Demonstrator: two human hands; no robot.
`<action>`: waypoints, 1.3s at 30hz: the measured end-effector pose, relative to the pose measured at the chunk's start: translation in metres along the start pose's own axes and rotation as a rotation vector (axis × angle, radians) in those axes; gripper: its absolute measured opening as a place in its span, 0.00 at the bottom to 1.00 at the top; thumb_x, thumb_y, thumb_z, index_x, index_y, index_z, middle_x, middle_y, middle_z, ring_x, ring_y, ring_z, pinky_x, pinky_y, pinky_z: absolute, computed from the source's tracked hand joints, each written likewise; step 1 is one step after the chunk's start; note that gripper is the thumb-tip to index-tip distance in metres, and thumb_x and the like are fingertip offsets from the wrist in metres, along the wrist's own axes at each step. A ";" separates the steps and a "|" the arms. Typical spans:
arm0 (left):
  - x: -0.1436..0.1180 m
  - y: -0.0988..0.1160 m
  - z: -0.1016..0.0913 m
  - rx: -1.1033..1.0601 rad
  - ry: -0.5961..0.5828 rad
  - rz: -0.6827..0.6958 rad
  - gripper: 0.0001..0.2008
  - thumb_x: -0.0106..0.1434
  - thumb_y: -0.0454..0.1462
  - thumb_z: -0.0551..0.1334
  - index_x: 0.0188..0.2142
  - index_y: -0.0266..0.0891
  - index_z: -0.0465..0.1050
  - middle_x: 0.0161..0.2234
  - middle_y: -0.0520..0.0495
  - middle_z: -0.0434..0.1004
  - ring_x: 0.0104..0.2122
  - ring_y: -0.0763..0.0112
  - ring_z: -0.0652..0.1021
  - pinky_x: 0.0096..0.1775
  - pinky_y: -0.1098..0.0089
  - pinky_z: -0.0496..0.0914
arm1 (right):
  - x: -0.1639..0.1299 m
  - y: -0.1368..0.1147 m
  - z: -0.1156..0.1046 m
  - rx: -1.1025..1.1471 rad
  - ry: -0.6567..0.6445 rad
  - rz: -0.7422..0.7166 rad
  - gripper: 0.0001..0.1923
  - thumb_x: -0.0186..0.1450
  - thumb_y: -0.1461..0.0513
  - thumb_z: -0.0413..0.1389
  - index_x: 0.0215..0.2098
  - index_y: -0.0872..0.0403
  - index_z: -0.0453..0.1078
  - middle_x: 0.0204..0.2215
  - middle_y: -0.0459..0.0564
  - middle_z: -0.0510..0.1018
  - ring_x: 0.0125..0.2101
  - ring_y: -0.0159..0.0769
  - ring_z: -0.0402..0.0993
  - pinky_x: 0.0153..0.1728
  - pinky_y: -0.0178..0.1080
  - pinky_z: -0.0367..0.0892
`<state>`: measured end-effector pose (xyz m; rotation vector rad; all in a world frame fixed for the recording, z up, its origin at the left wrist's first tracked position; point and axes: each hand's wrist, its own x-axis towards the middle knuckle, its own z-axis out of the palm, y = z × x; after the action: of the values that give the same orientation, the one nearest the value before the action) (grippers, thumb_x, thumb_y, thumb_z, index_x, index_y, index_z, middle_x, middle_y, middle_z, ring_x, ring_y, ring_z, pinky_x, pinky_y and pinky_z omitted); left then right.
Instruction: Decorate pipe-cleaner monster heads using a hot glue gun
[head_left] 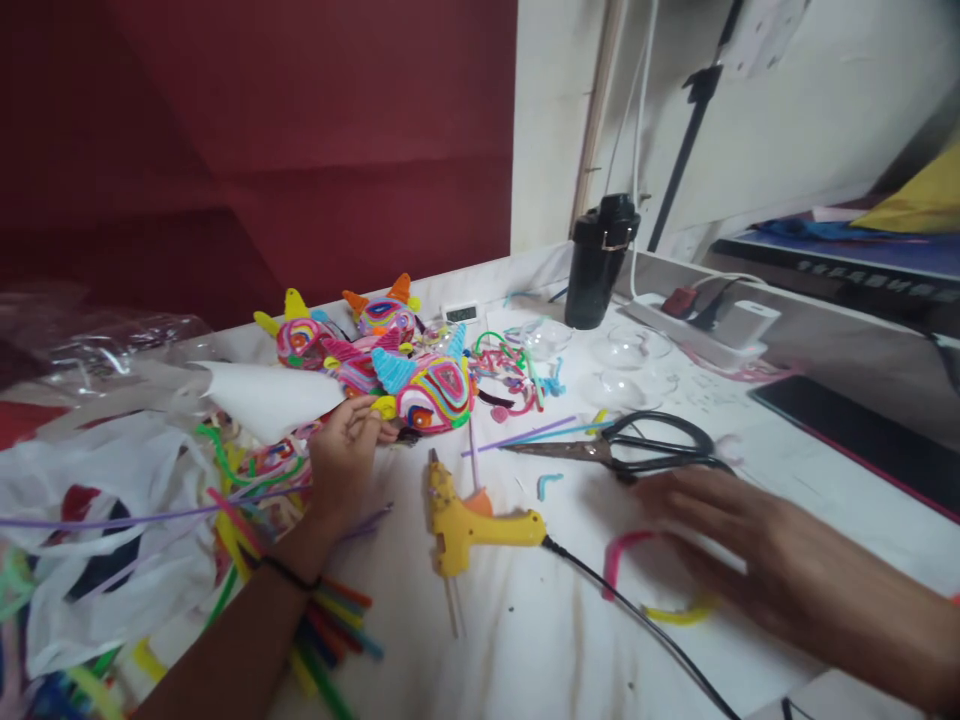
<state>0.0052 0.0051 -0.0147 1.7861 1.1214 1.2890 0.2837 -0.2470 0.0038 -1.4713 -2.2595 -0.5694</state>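
My left hand (346, 450) pinches a small yellow piece at the edge of a multicoloured pipe-cleaner figure (431, 388) on the white table (540, 640). Two more such figures (304, 335) (386, 310) with orange and yellow horns lie behind it. My right hand (739, 540), blurred, is flat with fingers spread just above short pink and yellow pipe-cleaner pieces (660, 590), next to black scissors (637, 445). A yellow glue gun (469, 520) lies between my hands.
Loose pipe cleaners (330, 620) and plastic bags (112, 500) pile at the left. A black bottle (600, 260), clear plastic domes (637, 350), a power strip (712, 325) and a dark tablet (862, 435) sit at the back right. The glue gun's cord (645, 625) runs toward the front right.
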 end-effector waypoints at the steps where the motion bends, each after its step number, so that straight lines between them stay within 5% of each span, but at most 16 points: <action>1: -0.001 0.000 0.000 0.000 -0.002 0.000 0.12 0.57 0.39 0.59 0.40 0.36 0.71 0.22 0.52 0.77 0.23 0.70 0.79 0.29 0.72 0.75 | 0.007 -0.009 -0.001 0.061 0.002 -0.001 0.13 0.69 0.65 0.45 0.42 0.56 0.72 0.38 0.57 0.79 0.37 0.36 0.77 0.33 0.32 0.76; 3: -0.002 0.001 0.000 -0.005 -0.008 -0.003 0.12 0.58 0.39 0.59 0.40 0.35 0.71 0.22 0.52 0.77 0.23 0.70 0.79 0.29 0.71 0.75 | 0.024 -0.027 0.003 0.136 0.026 -0.041 0.17 0.71 0.63 0.42 0.43 0.57 0.72 0.39 0.57 0.79 0.39 0.36 0.77 0.34 0.32 0.77; 7: -0.005 0.001 -0.001 -0.006 -0.018 -0.005 0.13 0.59 0.40 0.57 0.40 0.35 0.71 0.22 0.51 0.77 0.23 0.69 0.79 0.29 0.70 0.75 | 0.061 -0.053 0.030 0.187 -0.024 -0.084 0.18 0.69 0.64 0.45 0.53 0.59 0.69 0.49 0.59 0.75 0.47 0.46 0.73 0.45 0.46 0.75; 14: -0.006 -0.004 -0.001 -0.001 -0.012 0.007 0.12 0.59 0.40 0.57 0.39 0.36 0.71 0.21 0.51 0.77 0.22 0.68 0.79 0.26 0.70 0.74 | 0.101 -0.067 0.065 0.269 -0.350 -0.058 0.30 0.60 0.66 0.51 0.61 0.65 0.61 0.55 0.65 0.68 0.52 0.56 0.67 0.50 0.55 0.69; 25: -0.006 -0.002 -0.002 -0.010 -0.012 -0.003 0.09 0.57 0.39 0.58 0.36 0.38 0.70 0.18 0.53 0.75 0.18 0.69 0.77 0.22 0.72 0.73 | 0.119 -0.068 0.066 0.356 -0.596 0.009 0.33 0.61 0.61 0.54 0.64 0.61 0.58 0.60 0.62 0.63 0.58 0.55 0.60 0.58 0.55 0.60; 34: -0.004 -0.012 0.001 -0.041 0.017 0.032 0.09 0.56 0.39 0.57 0.36 0.38 0.70 0.21 0.52 0.76 0.19 0.68 0.78 0.23 0.71 0.74 | 0.124 -0.049 0.051 0.343 -0.346 0.036 0.24 0.63 0.62 0.52 0.57 0.62 0.66 0.53 0.66 0.70 0.50 0.51 0.70 0.49 0.50 0.70; 39: -0.004 -0.011 0.002 -0.058 0.012 0.050 0.09 0.57 0.39 0.58 0.37 0.38 0.70 0.21 0.52 0.76 0.20 0.69 0.79 0.23 0.72 0.74 | 0.125 -0.054 0.041 0.447 -0.507 -0.003 0.26 0.61 0.61 0.54 0.58 0.58 0.66 0.56 0.60 0.69 0.54 0.50 0.67 0.54 0.49 0.67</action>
<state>0.0033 0.0056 -0.0262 1.7757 1.0418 1.3498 0.1829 -0.1493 0.0272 -1.4868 -2.5256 0.3407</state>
